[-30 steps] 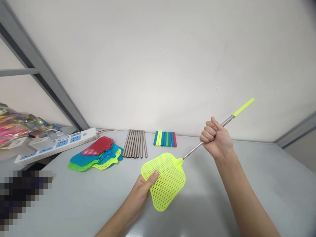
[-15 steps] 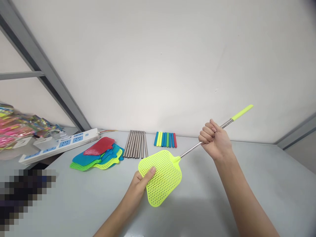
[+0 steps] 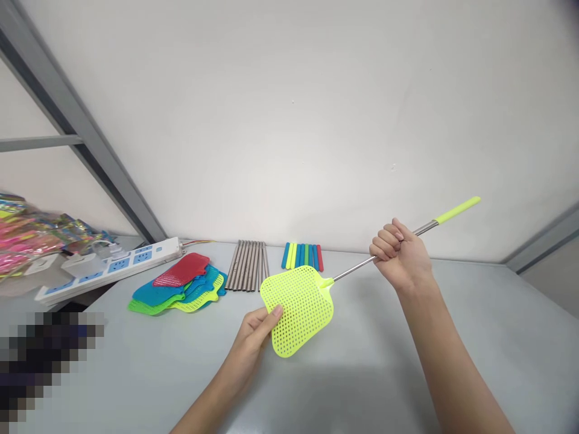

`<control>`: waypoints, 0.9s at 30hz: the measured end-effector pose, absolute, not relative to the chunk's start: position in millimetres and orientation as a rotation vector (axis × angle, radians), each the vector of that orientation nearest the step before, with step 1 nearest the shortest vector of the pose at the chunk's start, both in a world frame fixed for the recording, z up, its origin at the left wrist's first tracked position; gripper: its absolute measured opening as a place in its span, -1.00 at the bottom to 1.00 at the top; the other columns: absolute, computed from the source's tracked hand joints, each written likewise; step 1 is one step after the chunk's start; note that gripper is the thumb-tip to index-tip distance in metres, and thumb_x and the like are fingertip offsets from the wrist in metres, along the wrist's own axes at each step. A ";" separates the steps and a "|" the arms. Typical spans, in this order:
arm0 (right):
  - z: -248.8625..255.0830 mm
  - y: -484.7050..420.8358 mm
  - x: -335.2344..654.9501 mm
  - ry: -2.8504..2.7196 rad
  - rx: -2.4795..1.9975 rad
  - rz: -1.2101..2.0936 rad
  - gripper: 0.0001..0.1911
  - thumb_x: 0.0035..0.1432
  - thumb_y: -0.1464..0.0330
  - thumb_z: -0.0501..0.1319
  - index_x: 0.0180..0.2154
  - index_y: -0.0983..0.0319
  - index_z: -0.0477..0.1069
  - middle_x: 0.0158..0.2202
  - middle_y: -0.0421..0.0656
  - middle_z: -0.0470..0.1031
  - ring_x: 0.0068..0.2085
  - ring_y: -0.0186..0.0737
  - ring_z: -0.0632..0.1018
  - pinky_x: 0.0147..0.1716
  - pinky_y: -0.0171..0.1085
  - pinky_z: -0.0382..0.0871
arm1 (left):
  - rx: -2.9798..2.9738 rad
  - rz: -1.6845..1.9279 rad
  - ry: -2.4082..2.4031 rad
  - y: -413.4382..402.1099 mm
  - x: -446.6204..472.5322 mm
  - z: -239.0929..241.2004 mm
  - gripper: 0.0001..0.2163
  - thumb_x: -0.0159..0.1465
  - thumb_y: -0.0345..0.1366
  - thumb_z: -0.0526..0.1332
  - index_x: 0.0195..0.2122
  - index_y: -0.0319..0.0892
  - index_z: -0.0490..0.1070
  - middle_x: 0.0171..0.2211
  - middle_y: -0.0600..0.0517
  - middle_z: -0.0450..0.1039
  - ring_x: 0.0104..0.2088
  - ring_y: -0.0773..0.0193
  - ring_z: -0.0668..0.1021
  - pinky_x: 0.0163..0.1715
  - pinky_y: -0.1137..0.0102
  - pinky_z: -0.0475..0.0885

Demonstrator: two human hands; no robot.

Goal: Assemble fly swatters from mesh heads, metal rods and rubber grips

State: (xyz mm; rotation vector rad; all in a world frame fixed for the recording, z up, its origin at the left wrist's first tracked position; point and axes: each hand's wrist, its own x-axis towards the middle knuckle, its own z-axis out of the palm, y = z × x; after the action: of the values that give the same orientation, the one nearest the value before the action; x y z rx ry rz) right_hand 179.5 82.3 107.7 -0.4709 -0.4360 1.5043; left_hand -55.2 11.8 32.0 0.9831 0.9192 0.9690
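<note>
A yellow-green fly swatter (image 3: pixel 301 310) with a perforated head, a thin metal rod and a yellow-green grip is held slantwise above the table. My left hand (image 3: pixel 253 331) pinches the head's left edge, thumb on top and fingers behind it. Wrapped round the metal rod is my right hand (image 3: pixel 400 256), below the grip (image 3: pixel 458 210), which points up to the right. Behind the swatter lie several metal rods (image 3: pixel 246 266) side by side, and a row of coloured grips (image 3: pixel 302 257) in blue, yellow, green and red.
Loose swatter heads (image 3: pixel 181 286) in red, blue, green and yellow are piled on the grey table (image 3: pixel 181 361) at left. Beyond them lies a white power strip (image 3: pixel 131 259) with plugs, beside plastic-wrapped colourful goods (image 3: pixel 31 235). A white wall (image 3: pixel 294 120) closes off the back.
The swatter's rod and grip have shifted to the right along with my right hand. Its head has risen slightly and tilted, with my left hand still pinching the edge.
</note>
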 end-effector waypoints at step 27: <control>104.8 84.9 179.2 -0.417 -0.539 1.473 -0.64 0.10 0.36 -0.01 -0.66 0.23 -0.09 -0.70 -0.36 -0.26 -0.72 -0.47 -0.12 -0.81 -0.43 -0.18 | 1.348 1.074 1.106 9.9 -53.7 10.8 -0.82 0.11 -0.26 0.12 -0.40 -0.23 0.47 -0.49 0.03 0.45 -0.38 0.24 0.43 -0.39 0.46 0.32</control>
State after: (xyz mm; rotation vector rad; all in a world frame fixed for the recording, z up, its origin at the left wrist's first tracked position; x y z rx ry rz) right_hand 179.2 84.9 104.8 -0.5390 -0.4172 1.4732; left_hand -53.7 9.9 10.8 1.3479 1.1055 1.0745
